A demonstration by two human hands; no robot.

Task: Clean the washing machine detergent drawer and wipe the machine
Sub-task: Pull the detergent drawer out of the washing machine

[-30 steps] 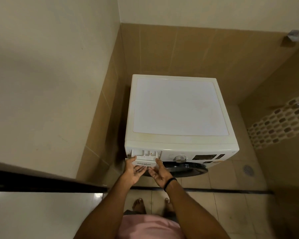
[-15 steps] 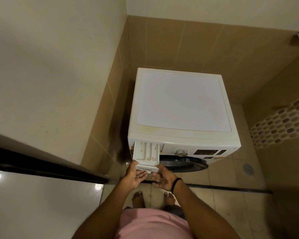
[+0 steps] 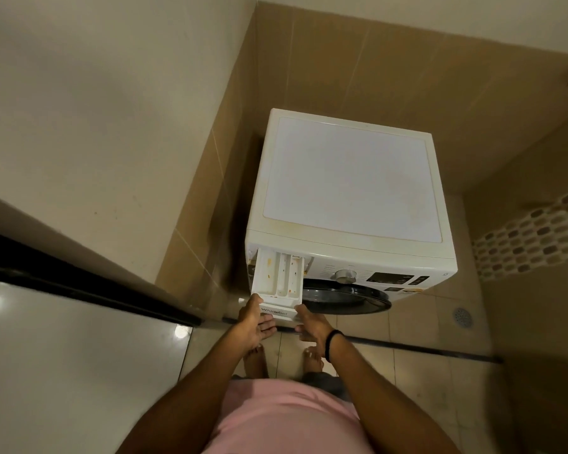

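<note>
Both hands are on the drawer (image 3: 277,276), which juts out of the top-left corner of the washer (image 3: 351,191) front, most of its length showing. Your left hand (image 3: 254,322) grips the left end of the drawer's front plate, thumb on the corner and fingers (image 3: 267,325) tucked beneath. Your right hand (image 3: 310,326) holds the right end the same way, thumb against the corner and fingers under the plate; a black band (image 3: 332,342) circles that wrist. Orange and yellow specks dot the drawer's compartments. Just right of the drawer on the panel sit the dial (image 3: 345,276) and a dark display (image 3: 392,277), with the dark door (image 3: 345,298) below them. The washer's top shows a yellowed rim along its near edge. On the tiled floor, well to the right, is a drain (image 3: 462,317).
</note>
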